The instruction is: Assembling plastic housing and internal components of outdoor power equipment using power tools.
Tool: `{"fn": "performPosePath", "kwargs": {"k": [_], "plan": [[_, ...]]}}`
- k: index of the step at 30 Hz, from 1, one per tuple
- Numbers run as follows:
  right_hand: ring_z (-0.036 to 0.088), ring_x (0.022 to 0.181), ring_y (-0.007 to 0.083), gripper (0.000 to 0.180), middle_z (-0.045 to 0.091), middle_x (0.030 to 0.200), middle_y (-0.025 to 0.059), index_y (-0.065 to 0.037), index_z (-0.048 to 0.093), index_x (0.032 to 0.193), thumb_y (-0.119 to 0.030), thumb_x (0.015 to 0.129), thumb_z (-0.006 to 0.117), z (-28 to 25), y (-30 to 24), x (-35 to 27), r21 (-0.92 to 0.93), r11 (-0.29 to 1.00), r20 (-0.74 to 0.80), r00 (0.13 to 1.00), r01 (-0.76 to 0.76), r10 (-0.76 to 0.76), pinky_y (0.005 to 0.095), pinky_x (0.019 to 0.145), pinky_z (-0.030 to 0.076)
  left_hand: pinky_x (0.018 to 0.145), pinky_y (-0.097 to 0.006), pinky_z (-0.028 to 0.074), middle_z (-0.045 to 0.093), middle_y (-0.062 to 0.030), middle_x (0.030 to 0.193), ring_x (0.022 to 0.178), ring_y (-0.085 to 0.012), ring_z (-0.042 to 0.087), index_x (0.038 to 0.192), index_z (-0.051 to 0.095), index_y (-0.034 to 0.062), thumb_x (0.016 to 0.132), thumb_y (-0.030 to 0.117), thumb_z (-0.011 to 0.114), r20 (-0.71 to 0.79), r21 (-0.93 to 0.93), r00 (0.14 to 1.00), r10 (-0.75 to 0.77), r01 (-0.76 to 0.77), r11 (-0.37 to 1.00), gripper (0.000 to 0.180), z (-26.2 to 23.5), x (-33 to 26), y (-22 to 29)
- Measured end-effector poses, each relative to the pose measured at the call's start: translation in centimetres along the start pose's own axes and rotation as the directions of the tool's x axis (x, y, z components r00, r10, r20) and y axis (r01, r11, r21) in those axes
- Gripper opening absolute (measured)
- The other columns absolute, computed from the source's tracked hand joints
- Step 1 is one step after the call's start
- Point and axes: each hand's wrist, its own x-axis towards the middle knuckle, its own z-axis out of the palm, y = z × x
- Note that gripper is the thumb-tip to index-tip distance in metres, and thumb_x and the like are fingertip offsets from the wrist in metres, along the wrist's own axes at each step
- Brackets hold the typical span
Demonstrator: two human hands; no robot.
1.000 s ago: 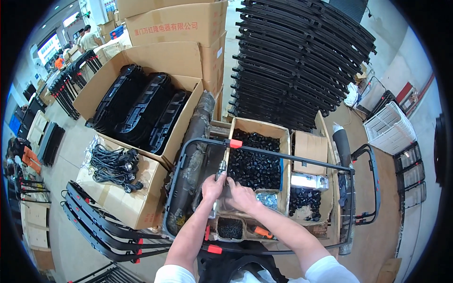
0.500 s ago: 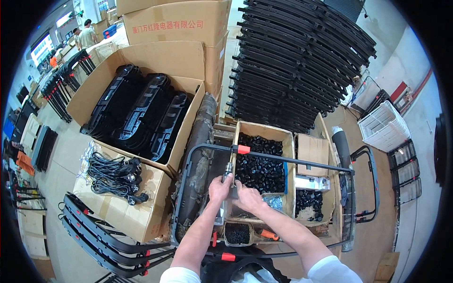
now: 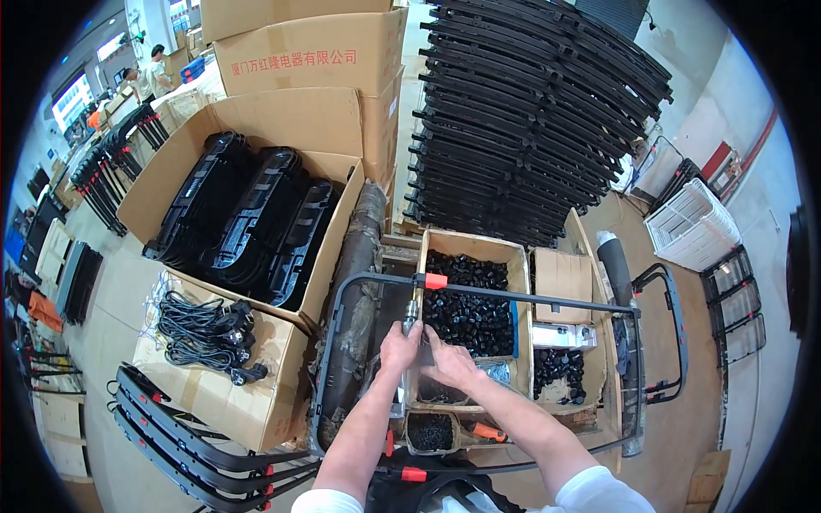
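Observation:
My left hand (image 3: pixel 398 349) is closed round the front of a power screwdriver (image 3: pixel 411 311), just behind its metal chuck. Beside it, my right hand (image 3: pixel 451 362) grips the body of the same tool, which the hands largely cover. The bit points away from me, toward a red clip (image 3: pixel 436 281) on the far bar of a black tubular frame (image 3: pixel 530 297). Whether the tip touches the clip, I cannot tell. The frame lies across wooden bins, its near bar passing below my forearms and carrying another red clip (image 3: pixel 414 474).
Small black parts fill a wooden bin (image 3: pixel 522 256); a smaller tub (image 3: pixel 432 451) holds tiny black pieces. An orange-handled tool (image 3: pixel 489 433) lies nearby. Left stand a carton (image 3: pixel 329 282) of black panels and coiled cables (image 3: pixel 201 329). Stacked black bars (image 3: pixel 539 120) rise behind.
The view has shifted slightly, so most things sit a little lower. Both hands keep their grip on the screwdriver, which stays near the far red clip.

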Motion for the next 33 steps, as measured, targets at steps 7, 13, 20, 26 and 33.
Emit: {"fn": "performPosePath", "kwargs": {"k": [7, 13, 20, 26, 33], "plan": [[0.07, 0.109, 0.0453, 0.106, 0.066, 0.126, 0.0316, 0.005, 0.015, 0.161, -0.033, 0.084, 0.078, -0.1, 0.3, 0.3, 0.022, 0.998, 0.046, 0.997, -0.066, 0.065, 0.0506, 0.093, 0.057, 0.095, -0.055, 0.052, 0.071, -0.0316, 0.112, 0.111, -0.049, 0.067, 0.113, 0.064, -0.0019, 0.095, 0.062, 0.061, -0.018, 0.054, 1.0, 0.024, -0.023, 0.998, 0.067, 0.0, 0.1, 0.8], [0.063, 0.122, 0.0424, 0.075, 0.054, 0.14, 0.0275, -0.001, 0.043, 0.147, -0.028, 0.085, 0.076, 1.0, 0.3, 0.1, 0.029, 1.0, -0.072, 0.997, -0.001, 0.003, 0.0498, 0.1, 0.053, 0.096, -0.055, 0.052, 0.071, -0.0318, 0.114, 0.112, -0.0492, 0.066, 0.115, 0.063, -0.0021, 0.095, 0.063, 0.061, -0.008, 0.069, 1.0, 0.014, -0.013, 0.998, 0.068, 0.2, 0.6, 0.9], [0.062, 0.115, 0.0476, 0.051, 0.05, 0.141, 0.0246, 0.0, 0.054, 0.125, -0.014, 0.08, 0.072, 3.0, 0.0, -0.2, 0.112, 0.992, -0.265, 0.964, 0.066, -0.034, 0.0542, 0.096, 0.053, 0.1, -0.052, 0.052, 0.07, -0.0329, 0.119, 0.116, -0.0469, 0.067, 0.13, 0.056, -0.0043, 0.088, 0.068, 0.068, -0.033, 0.027, 0.999, -0.039, 0.04, 0.999, 0.084, 0.3, 0.3, 0.5], [0.063, 0.113, 0.0479, 0.051, 0.05, 0.139, 0.0245, -0.001, 0.054, 0.127, -0.015, 0.081, 0.072, 2.6, -0.7, -0.8, 0.106, 0.994, -0.22, 0.975, 0.031, -0.007, 0.0545, 0.095, 0.054, 0.101, -0.048, 0.053, 0.069, -0.0313, 0.122, 0.117, -0.0437, 0.067, 0.131, 0.055, -0.008, 0.082, 0.063, 0.076, -0.056, 0.047, 0.996, -0.062, 0.065, 0.997, 0.088, 0.2, -0.4, 0.5], [0.064, 0.112, 0.0474, 0.05, 0.051, 0.137, 0.0243, -0.002, 0.054, 0.128, -0.012, 0.082, 0.07, 3.0, -1.1, -1.4, 0.112, 0.993, -0.218, 0.976, 0.029, -0.003, 0.0548, 0.094, 0.054, 0.099, -0.05, 0.053, 0.07, -0.0319, 0.12, 0.114, -0.0459, 0.068, 0.13, 0.054, -0.0074, 0.083, 0.061, 0.075, -0.047, 0.069, 0.997, -0.056, 0.059, 0.996, 0.085, -0.4, -1.4, 0.9]]}}
